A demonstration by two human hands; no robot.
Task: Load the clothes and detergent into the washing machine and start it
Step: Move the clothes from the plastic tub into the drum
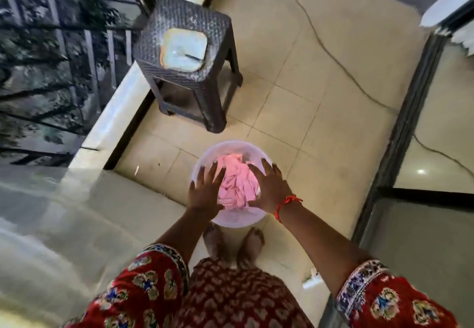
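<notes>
1. Two hands hover over the basin on the floor at six o'clock; my left hand, fingers spread wide, holds nothing.
2. Between the hands the pink clothes lie heaped, long axis running twelve to six.
3. My right hand, equally splayed, looks slightly nearer the heap.
4. No washing machine shows.

Both hands spread over pink clothes in tub.
</notes>
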